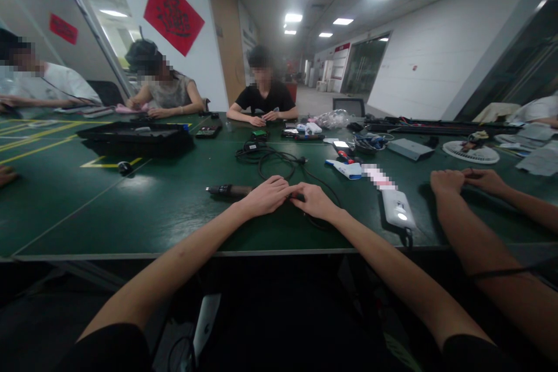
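On the green table lies a dark electric screwdriver (pixel 235 190), its tip pointing left. My left hand (pixel 269 195) rests over its body with the fingers wrapped round it. At the tail end my right hand (pixel 316 200) is pinched closed, its fingertips touching those of the left. A black cord (pixel 333 190) curves round under the right hand, and its end appears to be between those fingers, though they mostly hide it. More of this cord lies in a coil (pixel 257 152) beyond my hands.
The green table (pixel 131 215) has a black tray (pixel 139 132) at left and a small black round thing (pixel 125 167) before it. A white power bank-like box (pixel 397 209) lies right, near a co-worker's hands (pixel 462 180). Opposite sits another person (pixel 264 93).
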